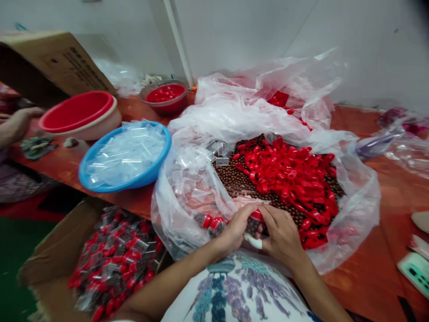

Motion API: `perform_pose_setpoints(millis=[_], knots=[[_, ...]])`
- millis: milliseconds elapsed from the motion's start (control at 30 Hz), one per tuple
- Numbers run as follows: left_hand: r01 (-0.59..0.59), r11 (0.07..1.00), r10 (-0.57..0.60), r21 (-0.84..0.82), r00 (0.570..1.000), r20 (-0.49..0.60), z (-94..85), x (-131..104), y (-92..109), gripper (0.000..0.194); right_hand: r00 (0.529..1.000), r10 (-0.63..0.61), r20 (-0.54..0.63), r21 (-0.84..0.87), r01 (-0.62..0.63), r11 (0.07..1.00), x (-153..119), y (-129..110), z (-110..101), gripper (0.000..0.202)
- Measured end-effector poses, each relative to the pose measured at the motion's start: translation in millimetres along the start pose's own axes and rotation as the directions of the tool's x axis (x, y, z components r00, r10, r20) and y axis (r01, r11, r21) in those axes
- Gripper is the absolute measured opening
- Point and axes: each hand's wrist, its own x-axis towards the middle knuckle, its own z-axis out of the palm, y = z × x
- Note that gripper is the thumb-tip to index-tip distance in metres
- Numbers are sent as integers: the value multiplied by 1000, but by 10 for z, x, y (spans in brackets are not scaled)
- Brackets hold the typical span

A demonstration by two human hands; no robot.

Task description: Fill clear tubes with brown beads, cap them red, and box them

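My left hand [235, 227] and my right hand [279, 227] meet at the near edge of a large plastic bag [363, 197]. Between them they hold a small clear container with a red cap [256, 215], dark contents showing inside. White wrapping covers my right thumb. Just left of my hands lie a few filled red-capped containers [217, 225]. Inside the bag are brown beads [231, 178], a heap of red plastic pieces [284, 167] and clear empty containers [187, 172] on the left side.
A blue basin [167, 150] of clear plastic pieces stands left, with stacked basins [78, 112] and a red bowl [164, 96] behind. Below is a carton [50, 255] of filled containers [117, 259]. Another person's hand [16, 125] is far left. A phone [415, 273] lies right.
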Motion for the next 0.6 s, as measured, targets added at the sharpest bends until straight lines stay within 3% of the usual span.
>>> perform_pose_setpoints(millis=[100,167,233,300,367,433,500,600], knots=[[-13,997,11,76,1000,27,-72,-62,15,43,1000,-21,7,44,20,999,-3,-3,42,55],[-152,954,147,257,988,40,-175,-137,121,48,999,-2,42,100,-2,995,4,-25,84,59],[-340,790,365,510,929,54,-349,-239,306,46,994,17,110,148,-34,988,17,-78,120,66],[-393,538,522,746,850,71,-604,-335,527,38,980,15,199,175,-50,983,35,-165,141,72],[-270,234,609,934,789,75,-914,-381,733,29,962,-8,273,189,-46,981,58,-266,152,78],[-73,-36,614,997,785,80,-1220,-356,884,28,949,-40,312,203,-25,979,84,-344,158,83],[51,-202,548,978,833,70,-1457,-289,968,33,944,-54,326,220,-20,975,99,-357,154,73],[57,-314,460,948,883,99,-1616,-221,1019,30,953,37,301,200,-101,974,67,-218,123,39]])
